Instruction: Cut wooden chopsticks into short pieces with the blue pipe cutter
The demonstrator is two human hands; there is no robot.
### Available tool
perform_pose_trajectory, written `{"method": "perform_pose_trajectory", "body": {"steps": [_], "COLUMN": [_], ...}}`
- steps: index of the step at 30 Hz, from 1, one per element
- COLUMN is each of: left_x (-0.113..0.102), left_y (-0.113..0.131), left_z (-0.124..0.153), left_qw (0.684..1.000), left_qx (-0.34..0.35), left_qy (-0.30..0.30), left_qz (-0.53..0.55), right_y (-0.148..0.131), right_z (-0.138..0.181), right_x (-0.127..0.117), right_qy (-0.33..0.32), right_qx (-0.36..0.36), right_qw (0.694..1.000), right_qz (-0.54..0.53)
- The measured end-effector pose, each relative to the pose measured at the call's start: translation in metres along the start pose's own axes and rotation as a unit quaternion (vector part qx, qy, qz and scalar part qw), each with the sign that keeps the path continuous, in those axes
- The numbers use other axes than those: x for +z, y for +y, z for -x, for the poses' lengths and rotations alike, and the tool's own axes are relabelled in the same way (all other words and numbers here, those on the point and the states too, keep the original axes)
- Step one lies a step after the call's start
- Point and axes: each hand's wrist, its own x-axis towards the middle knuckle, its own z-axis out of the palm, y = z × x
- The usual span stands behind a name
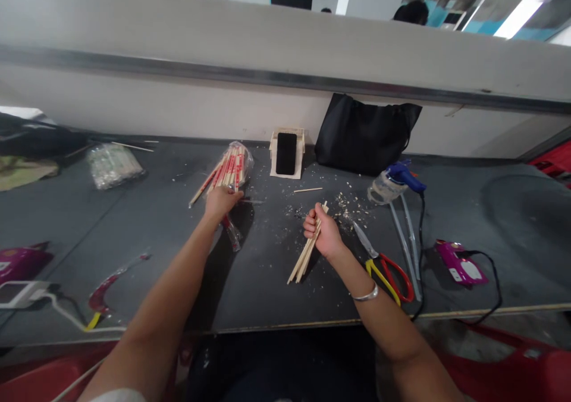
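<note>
My right hand is wrapped round a bundle of several bare wooden chopsticks, tilted with their lower ends close to the table. At the left, my left hand is closed at the near end of a clear plastic bag of chopsticks in red-printed wrappers; its fingertips are partly hidden. Just below that hand lies a crumpled clear and red wrapper. A single stick rests beyond my right hand, among scattered wood bits.
Scissors with red and yellow handles lie right of my right forearm. Beyond them are glue sticks, a blue glue gun on a jar, and a magenta box. A phone on a stand and a black bag stand at the back.
</note>
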Motion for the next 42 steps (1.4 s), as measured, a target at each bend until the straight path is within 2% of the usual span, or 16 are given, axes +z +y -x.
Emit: {"method": "perform_pose_trajectory", "body": {"steps": [3, 5, 8, 11, 14, 17, 20, 23, 28, 31, 36, 42], "left_x": [0.005, 0.008, 0.012, 0.020, 0.033, 0.045, 0.051, 0.054, 0.059, 0.061, 0.057, 0.058], "left_y": [0.002, 0.006, 0.016, 0.027, 0.033, 0.031, 0.026, 0.022, 0.022, 0.026, 0.033, 0.029], "left_z": [0.013, 0.029, 0.062, 0.094, 0.114, 0.122, 0.123, 0.123, 0.125, 0.128, 0.132, 0.127], "left_qw": [0.995, 0.981, 0.943, 0.917, 0.887, 0.858, 0.846, 0.840, 0.846, 0.841, 0.828, 0.822], "left_qx": [-0.012, -0.002, 0.045, 0.080, 0.083, 0.073, 0.069, 0.064, 0.051, 0.051, 0.059, 0.037], "left_qy": [0.003, -0.016, -0.117, -0.234, -0.325, -0.384, -0.420, -0.428, -0.396, -0.381, -0.352, -0.351], "left_qz": [0.094, 0.193, 0.309, 0.312, 0.318, 0.334, 0.321, 0.326, 0.353, 0.380, 0.432, 0.448], "right_y": [0.000, 0.000, 0.000, -0.002, -0.005, -0.008, -0.008, -0.010, -0.007, 0.006, 0.028, 0.026], "right_z": [-0.001, -0.001, 0.000, 0.003, 0.005, 0.006, 0.006, 0.005, 0.004, 0.008, 0.014, 0.011], "right_x": [-0.001, -0.002, -0.003, -0.004, -0.003, -0.002, -0.002, -0.003, -0.002, 0.003, 0.009, 0.005], "right_qy": [-0.004, -0.013, -0.028, -0.036, -0.037, -0.028, -0.013, 0.001, 0.005, -0.021, -0.073, -0.073], "right_qx": [-0.003, -0.010, -0.028, -0.058, -0.102, -0.139, -0.164, -0.185, -0.190, -0.163, -0.080, -0.069], "right_qw": [1.000, 1.000, 0.999, 0.998, 0.994, 0.990, 0.986, 0.983, 0.982, 0.986, 0.993, 0.994], "right_qz": [-0.003, 0.002, 0.012, 0.015, 0.016, 0.010, 0.001, 0.004, 0.016, 0.029, 0.057, 0.050]}}
